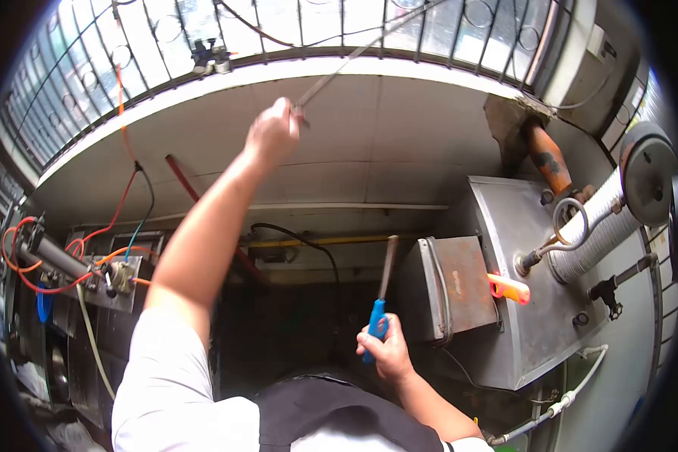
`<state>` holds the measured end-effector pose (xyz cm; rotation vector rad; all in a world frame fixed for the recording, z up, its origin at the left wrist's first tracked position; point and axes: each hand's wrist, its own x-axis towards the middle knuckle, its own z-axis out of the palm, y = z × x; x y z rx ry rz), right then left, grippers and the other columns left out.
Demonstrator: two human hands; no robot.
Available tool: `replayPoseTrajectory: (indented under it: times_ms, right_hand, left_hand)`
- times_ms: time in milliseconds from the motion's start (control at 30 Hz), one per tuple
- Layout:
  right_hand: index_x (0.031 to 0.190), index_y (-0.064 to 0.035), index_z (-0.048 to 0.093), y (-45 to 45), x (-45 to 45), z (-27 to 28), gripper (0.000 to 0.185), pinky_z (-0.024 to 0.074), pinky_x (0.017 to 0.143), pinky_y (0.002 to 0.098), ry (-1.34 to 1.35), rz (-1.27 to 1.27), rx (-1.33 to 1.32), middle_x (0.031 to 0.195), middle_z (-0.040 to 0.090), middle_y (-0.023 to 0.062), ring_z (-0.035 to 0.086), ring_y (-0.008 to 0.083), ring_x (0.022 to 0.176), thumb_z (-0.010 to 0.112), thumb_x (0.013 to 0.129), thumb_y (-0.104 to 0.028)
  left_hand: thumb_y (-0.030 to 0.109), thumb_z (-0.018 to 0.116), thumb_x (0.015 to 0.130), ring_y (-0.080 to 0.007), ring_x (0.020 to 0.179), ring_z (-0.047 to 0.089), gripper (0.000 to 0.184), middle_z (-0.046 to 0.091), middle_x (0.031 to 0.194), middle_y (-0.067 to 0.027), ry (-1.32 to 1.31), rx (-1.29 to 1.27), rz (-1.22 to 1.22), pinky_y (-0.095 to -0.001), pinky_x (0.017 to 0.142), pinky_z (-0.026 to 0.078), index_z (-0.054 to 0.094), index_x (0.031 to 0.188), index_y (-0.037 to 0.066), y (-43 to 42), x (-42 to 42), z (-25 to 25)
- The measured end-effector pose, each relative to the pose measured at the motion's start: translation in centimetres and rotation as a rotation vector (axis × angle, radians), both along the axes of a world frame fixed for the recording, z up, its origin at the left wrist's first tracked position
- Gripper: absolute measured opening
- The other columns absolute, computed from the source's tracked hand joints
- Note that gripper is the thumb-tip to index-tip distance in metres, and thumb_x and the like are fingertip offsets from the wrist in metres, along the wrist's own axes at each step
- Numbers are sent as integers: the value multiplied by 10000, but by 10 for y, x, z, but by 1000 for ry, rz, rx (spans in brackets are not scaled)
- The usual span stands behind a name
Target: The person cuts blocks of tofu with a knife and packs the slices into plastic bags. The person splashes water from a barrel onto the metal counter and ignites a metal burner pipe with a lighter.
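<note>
My left hand [273, 135] is raised toward the window sill, its fingers closed on the near end of a long thin metal rod [346, 64]. The rod slants up and right across the window bars; its far end is at the top edge of the view. Low in the middle, my right hand [386, 348] grips the blue handle of a screwdriver [377, 320], whose shaft points upward. Right of the screwdriver stands a rusty metal box [459, 286] with an orange handle [509, 288] beside it.
At right, a steel cabinet [523, 339] carries a ringed metal pipe, an orange pipe [548, 158] and a white ribbed duct [591, 226]. A metal cylinder [62, 258] with orange and red hoses is at left. Window bars span the top.
</note>
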<state>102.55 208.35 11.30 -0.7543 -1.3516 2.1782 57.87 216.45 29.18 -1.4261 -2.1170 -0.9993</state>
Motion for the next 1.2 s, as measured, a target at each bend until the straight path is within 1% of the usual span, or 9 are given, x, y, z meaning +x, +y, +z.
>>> replayPoseTrajectory:
  times_ms: [33,133,267,433,733,867,1000,1133,1200]
  right_hand:
    - [1116,-85,483,1,-12,9,420,534,649,273,-22,-31,25,865,616,27,627,101,685,847,925,-173]
    - [998,-66,546,-1,-55,16,292,489,539,261,-35,-64,49,752,593,14,570,99,549,823,933,-129]
    - [1275,10,624,-28,-119,8,313,591,728,343,85,2,52,957,632,67,660,155,817,686,1025,-168]
    - [1118,-30,693,-78,-139,22,255,575,730,321,-94,580,-9,915,669,46,650,140,760,694,1052,-277]
    - [1016,-44,684,-154,-160,3,213,568,720,376,-62,687,-292,866,665,71,644,199,759,798,956,-214]
    - [998,-48,688,-171,-163,4,182,560,714,372,-81,655,-213,851,660,64,637,194,752,787,957,-194]
    - [1094,-49,672,-177,-165,-3,225,570,698,394,-168,654,-311,834,663,67,637,194,715,771,974,-212]
    - [1491,-73,433,-157,-163,-25,643,580,784,441,-375,587,-217,976,624,62,640,195,803,745,931,-122]
    - [1548,-73,378,-128,-151,-60,713,579,683,404,-439,595,-151,1004,630,87,640,209,754,703,914,-72]
  left_hand:
    - [152,598,1023,-472,887,705,122,737,924,-221,-54,48,-2,-538,743,556,573,1004,34,-40,28,-15]
    - [154,617,1030,-458,808,665,150,669,839,-232,-359,45,-64,-486,717,537,562,1009,16,-142,103,-68]
    - [184,661,1032,-321,739,645,185,647,830,-183,-602,-34,-103,-401,700,529,637,1018,1,-251,179,-120]
    - [194,642,1063,-250,762,657,180,679,867,-144,-754,7,27,-370,717,533,668,1073,16,-345,213,-144]
    - [220,623,1084,-178,764,632,194,681,847,-110,-923,88,140,-356,710,523,672,1092,32,-429,225,-160]
    - [249,653,1062,-271,664,604,213,626,763,-149,-840,120,174,-396,647,511,656,1038,38,-441,224,-156]
    - [294,644,1066,-377,840,715,274,696,901,-212,-796,116,209,-438,726,546,645,1066,20,-450,220,-177]
    - [336,631,1063,-416,876,714,299,706,918,-218,-818,8,338,-471,746,547,652,1069,38,-479,214,-195]
    - [423,659,1033,-412,860,716,383,711,888,-215,-864,-48,423,-485,742,545,662,996,42,-503,214,-203]
